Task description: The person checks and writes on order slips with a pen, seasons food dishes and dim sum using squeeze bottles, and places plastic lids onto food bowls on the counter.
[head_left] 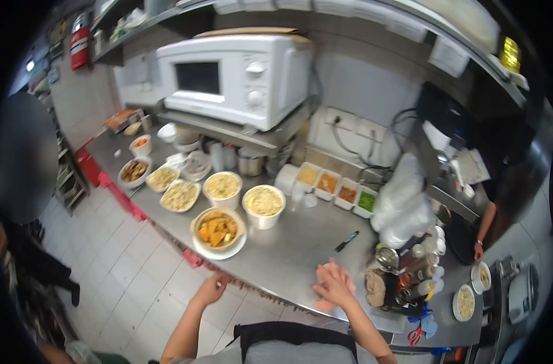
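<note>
My right hand [333, 287] is on a crumpled pink cloth [347, 276] near the counter's front edge, its fingers bent over the cloth. My left hand [210, 287] hovers by the same edge, fingers loosely bent, with nothing visible in it. Beyond it, a bowl of orange-brown chunks [217, 230] sits on a white plate [228, 253]. Two white tubs of pale food, a left tub [222, 187] and a right tub [264, 205], stand behind that bowl. A black marker [347, 241] lies on the steel counter [288, 261] beyond the cloth.
A white microwave [234, 79] stands on a raised shelf. Small trays, one with chopped greens [366, 202], line the wall. Bottles [419, 273], red scissors [415, 335] and plastic bags [401, 206] crowd the right. A person's arm [484, 230] is at far right; another person [30, 261] stands left.
</note>
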The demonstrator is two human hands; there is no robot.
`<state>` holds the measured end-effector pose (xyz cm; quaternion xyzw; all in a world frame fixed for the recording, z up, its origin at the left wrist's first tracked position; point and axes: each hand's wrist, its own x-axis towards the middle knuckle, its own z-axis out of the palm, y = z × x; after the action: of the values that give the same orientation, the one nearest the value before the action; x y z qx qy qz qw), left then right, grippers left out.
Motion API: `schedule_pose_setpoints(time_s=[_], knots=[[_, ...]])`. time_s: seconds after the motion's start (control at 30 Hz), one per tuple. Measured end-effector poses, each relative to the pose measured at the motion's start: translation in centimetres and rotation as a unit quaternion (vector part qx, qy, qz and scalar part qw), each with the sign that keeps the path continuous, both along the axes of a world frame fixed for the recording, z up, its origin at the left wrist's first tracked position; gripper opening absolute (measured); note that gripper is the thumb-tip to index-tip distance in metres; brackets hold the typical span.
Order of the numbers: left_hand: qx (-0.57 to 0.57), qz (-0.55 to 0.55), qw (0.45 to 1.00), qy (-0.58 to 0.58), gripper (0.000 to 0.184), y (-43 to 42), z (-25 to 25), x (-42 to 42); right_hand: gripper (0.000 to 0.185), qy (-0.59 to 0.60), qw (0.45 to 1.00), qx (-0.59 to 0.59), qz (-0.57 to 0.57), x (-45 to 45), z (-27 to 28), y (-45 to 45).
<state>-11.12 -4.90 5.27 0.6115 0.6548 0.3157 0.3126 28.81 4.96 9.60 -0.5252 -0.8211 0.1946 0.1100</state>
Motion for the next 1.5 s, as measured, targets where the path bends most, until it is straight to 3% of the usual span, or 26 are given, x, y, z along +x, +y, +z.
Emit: schedule_pose_setpoints(time_s=[0.03,0.07,0.13,0.3,0.4,0.5,0.53,0.57,0.6,0.63,0.7,0.8,0.83,0.93,1.0,1.07,1.1,1.13,1.2,1.23,1.27,1.3,1.33,1.4,1.47,1.5], knots=[[0.002,0.031,0.999,0.040,0.035,-0.1,-0.5,-1.5,0.063,-0.118,0.992,0.036,-0.024,-0.8,-1.4,-0.2],[0.001,0.066,0.995,0.081,0.035,-0.4,-0.4,-3.1,0.062,-0.121,0.991,0.058,-0.031,-1.4,-2.4,-0.2],[0.012,0.119,0.992,0.048,0.033,-0.9,1.6,-4.2,0.060,-0.122,0.986,0.103,-0.038,-1.3,-4.3,0.4],[-0.020,0.151,0.988,0.033,0.033,-0.5,-0.3,-5.7,0.032,-0.003,0.969,0.244,-0.049,-0.3,-6.8,2.3],[-0.021,0.204,0.978,-0.028,0.031,-0.9,-0.6,-4.8,0.015,0.146,0.965,0.207,-0.063,0.5,-5.5,2.5],[0.010,0.219,0.975,-0.021,0.031,-1.4,-2.7,-5.0,0.009,0.129,0.971,0.186,-0.075,2.1,-7.2,3.7],[0.025,0.229,0.973,-0.031,0.031,-1.5,-1.5,-4.9,0.010,0.139,0.971,0.188,-0.047,2.3,-7.1,4.1],[0.003,0.257,0.958,-0.126,0.031,-1.4,0.5,-4.7,0.011,0.148,0.970,0.192,-0.025,2.2,-6.9,4.3],[0.070,0.251,0.959,-0.116,0.032,-1.0,0.8,-5.4,0.013,0.137,0.970,0.195,-0.039,2.2,-7.0,4.7],[0.078,0.228,0.964,-0.112,0.028,-0.6,4.6,-5.3,0.016,0.128,0.971,0.193,-0.051,2.0,-7.1,5.2],[0.146,0.198,0.944,-0.218,0.016,1.5,8.8,-5.5,0.021,0.104,0.970,0.212,-0.051,1.2,-6.0,5.6],[0.099,0.083,0.933,-0.337,0.013,5.3,18.8,-3.7,0.027,0.062,0.966,0.245,-0.053,0.7,-5.0,5.7],[0.142,0.030,0.947,-0.285,0.016,7.1,19.8,-3.9,0.027,0.055,0.963,0.256,-0.060,0.2,-5.2,5.8],[0.178,-0.210,0.921,-0.276,0.016,12.4,27.0,-0.9,0.027,0.033,0.954,0.275,-0.114,-0.9,-4.5,7.1],[0.257,-0.376,0.871,-0.184,0.017,16.3,32.8,2.9,0.027,0.028,0.950,0.274,-0.149,-1.1,-4.6,6.9],[0.347,-0.457,0.809,-0.125,0.016,19.6,37.8,6.9,0.028,0.035,0.946,0.276,-0.165,-1.2,-4.9,7.3],[0.391,-0.469,0.787,-0.092,0.018,20.9,40.4,9.0,0.027,0.043,0.944,0.280,-0.166,-1.4,-4.9,7.3],[0.404,-0.430,0.801,-0.106,0.027,22.0,42.5,11.0,0.027,0.050,0.942,0.284,-0.170,-1.6,-4.8,7.3],[0.551,-0.391,0.733,-0.079,0.034,27.0,46.8,14.7,0.025,0.049,0.940,0.290,-0.175,-1.3,-4.9,7.1],[0.570,-0.376,0.724,-0.092,0.039,29.6,49.4,16.5,0.024,0.044,0.939,0.287,-0.182,-1.2,-5.2,6.9],[0.566,-0.362,0.732,-0.112,0.044,31.4,51.8,18.3,0.024,0.053,0.940,0.276,-0.195,-1.2,-5.4,6.7],[0.478,-0.343,0.783,-0.203,0.046,31.9,53.3,19.9,0.023,0.063,0.940,0.265,-0.207,-1.1,-5.4,6.5],[0.494,-0.297,0.790,-0.208,0.047,33.9,54.7,21.1,0.024,0.066,0.932,0.279,-0.222,-1.1,-5.0,6.1],[0.479,-0.327,0.784,-0.221,0.046,37.8,57.2,22.3,0.023,0.067,0.926,0.285,-0.237,-0.7,-5.3,5.3],[0.402,-0.330,0.813,-0.262,0.044,37.5,57.5,22.7,0.023,0.067,0.926,0.286,-0.236,0.1,-6.4,5.1],[0.403,-0.317,0.834,-0.203,0.044,38.4,57.7,22.2,0.023,0.070,0.926,0.293,-0.230,0.5,-6.8,5.1]])
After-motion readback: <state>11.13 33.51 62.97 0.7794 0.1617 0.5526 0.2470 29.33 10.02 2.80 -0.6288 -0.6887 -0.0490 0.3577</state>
